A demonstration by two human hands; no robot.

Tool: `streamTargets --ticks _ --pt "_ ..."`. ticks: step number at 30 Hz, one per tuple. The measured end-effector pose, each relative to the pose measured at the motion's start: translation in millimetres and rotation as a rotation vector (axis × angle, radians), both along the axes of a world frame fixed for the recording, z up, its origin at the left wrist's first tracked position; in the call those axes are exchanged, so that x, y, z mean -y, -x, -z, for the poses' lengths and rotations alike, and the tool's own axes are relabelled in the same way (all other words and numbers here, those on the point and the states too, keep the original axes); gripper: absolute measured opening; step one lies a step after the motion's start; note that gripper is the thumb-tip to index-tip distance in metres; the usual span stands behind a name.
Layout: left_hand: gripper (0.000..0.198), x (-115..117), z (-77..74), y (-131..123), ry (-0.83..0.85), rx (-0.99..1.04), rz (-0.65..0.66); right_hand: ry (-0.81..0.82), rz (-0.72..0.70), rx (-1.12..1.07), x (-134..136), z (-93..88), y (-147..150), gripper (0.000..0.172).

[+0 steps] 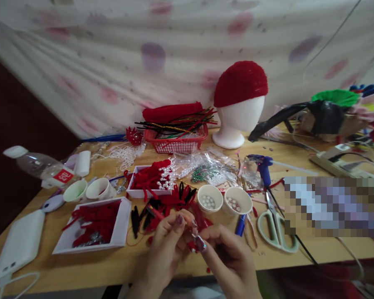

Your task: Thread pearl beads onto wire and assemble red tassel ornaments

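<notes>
At the table's front edge my left hand (169, 241) and my right hand (228, 253) meet fingertip to fingertip. Both are pinched on a small red piece with beads (193, 250), mostly hidden by my fingers and blurred. Just beyond my hands stand two white cups, one with white pearl beads (208, 202) and the other with mixed red and pale beads (233, 204). Red and black fuzzy loops (180, 195) lie behind my left hand. A blue pen (240, 225) rests near my right hand.
Scissors (275, 226) and a blue glue gun (264, 168) lie to the right. White boxes (121, 224) of red pieces are left, near a plastic bottle (43, 166) and white phone (20, 241). Behind stand a red basket (177, 144) and a foam head (236, 120) wearing a red cap.
</notes>
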State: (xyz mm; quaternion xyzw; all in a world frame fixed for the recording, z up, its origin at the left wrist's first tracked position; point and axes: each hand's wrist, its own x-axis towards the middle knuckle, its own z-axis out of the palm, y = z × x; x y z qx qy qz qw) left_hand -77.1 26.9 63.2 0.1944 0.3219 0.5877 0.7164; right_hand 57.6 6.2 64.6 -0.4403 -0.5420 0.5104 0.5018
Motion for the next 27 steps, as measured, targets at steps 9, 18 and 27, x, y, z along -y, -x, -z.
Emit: streamTargets --ticks 9,18,27 --pt "0.022 2.0 -1.0 -2.9 0.104 0.067 0.061 -0.067 -0.020 -0.034 -6.0 4.9 4.2 0.023" --pt "0.026 0.2 -3.9 -3.4 0.151 0.068 0.045 -0.132 -0.022 -0.018 -9.6 4.6 4.2 0.018" --pt "0.026 -1.1 -2.4 -2.8 0.135 0.033 0.063 -0.097 -0.044 0.001 -7.3 -1.1 1.2 0.020"
